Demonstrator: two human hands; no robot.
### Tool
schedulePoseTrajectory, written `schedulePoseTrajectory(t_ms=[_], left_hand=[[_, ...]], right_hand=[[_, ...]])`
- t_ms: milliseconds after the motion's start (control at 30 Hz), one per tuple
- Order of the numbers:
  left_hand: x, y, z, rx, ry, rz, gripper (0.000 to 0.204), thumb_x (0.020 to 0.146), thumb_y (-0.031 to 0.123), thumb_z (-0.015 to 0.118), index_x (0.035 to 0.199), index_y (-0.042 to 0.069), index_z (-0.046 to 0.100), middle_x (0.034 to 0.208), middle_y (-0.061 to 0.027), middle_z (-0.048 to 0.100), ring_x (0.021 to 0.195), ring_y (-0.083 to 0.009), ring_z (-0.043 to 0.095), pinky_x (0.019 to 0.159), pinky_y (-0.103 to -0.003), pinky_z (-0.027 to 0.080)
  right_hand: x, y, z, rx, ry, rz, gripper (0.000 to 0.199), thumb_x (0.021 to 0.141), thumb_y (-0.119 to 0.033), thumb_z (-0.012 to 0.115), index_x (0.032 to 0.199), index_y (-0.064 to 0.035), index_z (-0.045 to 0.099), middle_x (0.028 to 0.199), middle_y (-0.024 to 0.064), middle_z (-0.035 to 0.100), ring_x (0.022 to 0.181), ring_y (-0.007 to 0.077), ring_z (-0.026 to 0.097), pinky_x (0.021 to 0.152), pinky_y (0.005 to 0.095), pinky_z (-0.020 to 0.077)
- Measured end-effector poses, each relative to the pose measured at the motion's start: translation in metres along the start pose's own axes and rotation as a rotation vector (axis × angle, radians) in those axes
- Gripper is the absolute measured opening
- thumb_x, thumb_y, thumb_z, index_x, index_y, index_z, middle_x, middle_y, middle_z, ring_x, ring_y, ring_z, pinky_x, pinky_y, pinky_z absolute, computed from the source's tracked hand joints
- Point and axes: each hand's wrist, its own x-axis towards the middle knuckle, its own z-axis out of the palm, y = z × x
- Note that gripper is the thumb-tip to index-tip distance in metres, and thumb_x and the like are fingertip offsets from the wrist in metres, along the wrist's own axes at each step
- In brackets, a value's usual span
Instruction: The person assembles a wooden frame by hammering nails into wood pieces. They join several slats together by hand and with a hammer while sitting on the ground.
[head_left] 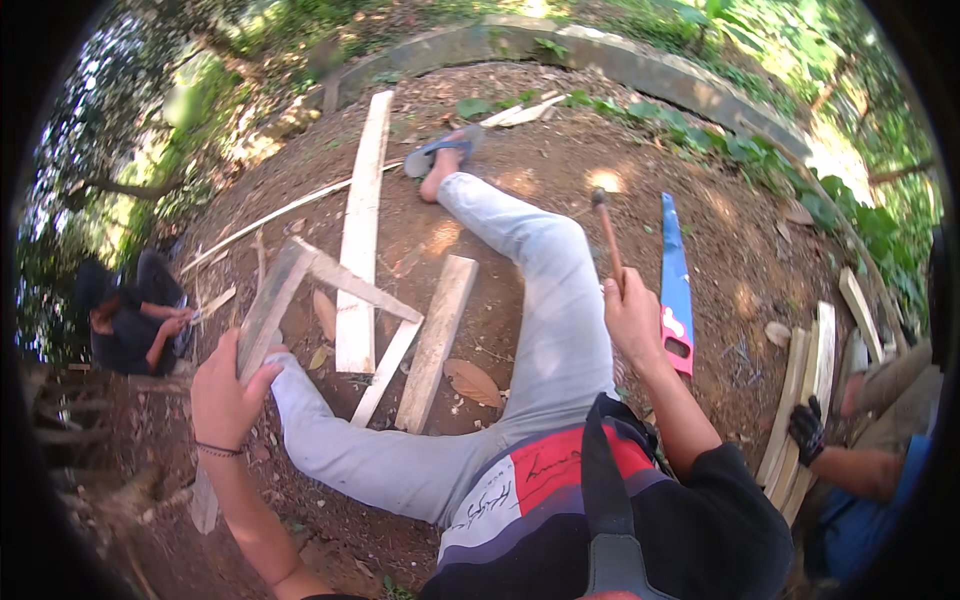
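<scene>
Wooden frame (pixel 350 281): held up in front of the person, toward the left, over the brown dirt (pixel 545 150). Three flat strips of wood meet at two corners. The strip in the hand is grey and worn; the other two are thin and paler.
Left hand (pixel 225 395): wraps round the grey strip, with the thumb on one side and the fingers on the other.
Hammer (pixel 609 235): thin brown handle, small dark head pointing away from the person.
Right hand (pixel 635 315): fingers curl round the lower end of the hammer's handle.
Short board (pixel 437 345): lies between the legs, near the frame. I cannot tell if they touch.
Long board (pixel 362 225): pale and flat on the dirt, partly behind the frame.
Saw (pixel 675 270): blue blade, pink handle, just right of the right hand.
Sandal (pixel 422 160): on the person's far foot.
Wood pile (pixel 786 415): at the right, with another person's gloved hand (pixel 806 432) by it.
Other helper (pixel 125 325): sits far left, in dark clothes.
Low wall (pixel 650 62): curves along the back.
</scene>
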Motion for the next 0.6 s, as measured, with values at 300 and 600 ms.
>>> schedulePoseTrajectory(t_ms=[300,600], left_hand=[[-0.025,0.035,0.002,0.129,-0.008,0.245,0.055,0.071,0.013,0.076,0.12,0.0,0.054,0.103,-0.0218,0.065,0.097,-0.0394,0.064,0.084,-0.039,0.049],[0.027,-0.011,-0.021,-0.006,-0.109,0.132,0.069,0.073,0.026,0.079,0.131,0.005,0.048,0.112,-0.0217,0.063,0.103,-0.0366,0.062,0.088,-0.04,0.048]], right_hand=[[-0.115,0.162,-0.003,-0.147,-0.321,0.155,0.026,0.088,-0.023,0.057,0.099,0.0007,0.055,0.095,0.0232,0.061,0.091,0.0388,0.061,0.081,0.0493,0.0499],[-0.05,0.266,-0.083,-0.479,0.206,0.059,0.024,0.091,-0.021,0.056,0.105,-0.0038,0.063,0.105,0.0201,0.061,0.1,0.0379,0.058,0.084,0.0465,0.046]])
